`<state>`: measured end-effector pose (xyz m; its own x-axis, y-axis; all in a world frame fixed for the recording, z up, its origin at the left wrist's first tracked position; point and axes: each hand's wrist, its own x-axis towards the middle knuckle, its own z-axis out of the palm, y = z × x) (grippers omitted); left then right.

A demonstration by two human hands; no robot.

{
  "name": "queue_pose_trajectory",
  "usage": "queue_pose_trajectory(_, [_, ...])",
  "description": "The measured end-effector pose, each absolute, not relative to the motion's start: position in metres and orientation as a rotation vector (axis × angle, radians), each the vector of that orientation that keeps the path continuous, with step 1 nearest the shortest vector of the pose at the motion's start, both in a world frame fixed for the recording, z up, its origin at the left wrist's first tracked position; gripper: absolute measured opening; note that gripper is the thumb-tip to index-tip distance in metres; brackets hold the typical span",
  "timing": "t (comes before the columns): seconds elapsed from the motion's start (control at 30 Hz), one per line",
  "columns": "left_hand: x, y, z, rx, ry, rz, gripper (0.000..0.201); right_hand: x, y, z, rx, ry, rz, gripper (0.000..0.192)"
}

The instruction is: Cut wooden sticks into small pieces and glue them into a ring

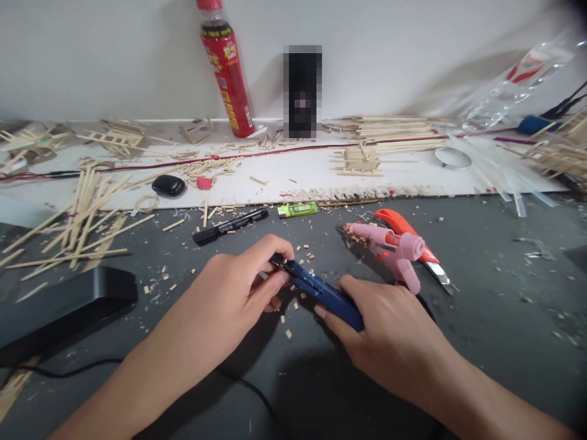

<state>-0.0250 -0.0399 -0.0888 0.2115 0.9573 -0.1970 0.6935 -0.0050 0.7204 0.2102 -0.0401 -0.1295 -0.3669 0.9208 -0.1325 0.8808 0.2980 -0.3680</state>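
We had the cutter point(321, 292) near the front middle of the desk point(495, 293), our left hand point(238, 284) at its far tip and our right hand point(389, 333) on its near end. Just behind the right hand lay the glue gun point(389, 247), with a knife point(413, 241) under and behind it. Behind the left hand lay a marker point(229, 226), and a lighter point(297, 209) to its right. A box point(64, 305) sat at the left edge, with sticks point(82, 214) behind it. Along the back ran a board point(413, 177); on it lay a case point(168, 185) to the left and a ring point(452, 157) to the right. A bottle point(226, 67) stood on the board at the back edge, against the wall point(114, 55).
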Motion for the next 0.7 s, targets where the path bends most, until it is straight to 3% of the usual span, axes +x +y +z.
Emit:
queue_pose_trajectory(0.47, [-0.031, -0.040, -0.082, 1.907, 1.621, 0.438, 0.032, 0.223, -0.043, -0.108, -1.588, -2.408, 0.914, 0.036])
queue_pose_trajectory(0.7, [-0.028, -0.042, -0.073, 1.901, 1.607, 0.599, 0.048, 0.243, -0.030, -0.091, -1.637, -1.989, 1.597, 0.059])
